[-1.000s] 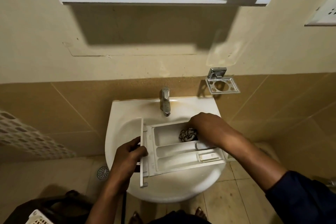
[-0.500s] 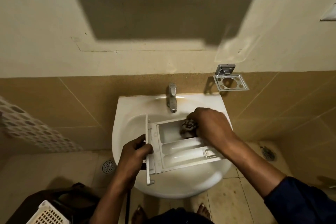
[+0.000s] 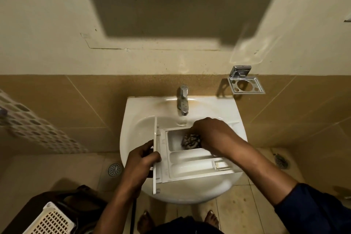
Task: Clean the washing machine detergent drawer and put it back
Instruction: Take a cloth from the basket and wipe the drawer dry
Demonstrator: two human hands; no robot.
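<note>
Lying crosswise, drawer [image 3: 190, 171] front leftward

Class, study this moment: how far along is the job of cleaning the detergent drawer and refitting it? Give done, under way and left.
Done: the detergent drawer is out and lies across the sink. Under way: the left hand grips its front panel while the right hand presses a patterned cloth into the far compartment. Left: likely the two nearer compartments, then refitting; no washing machine shows.
</note>
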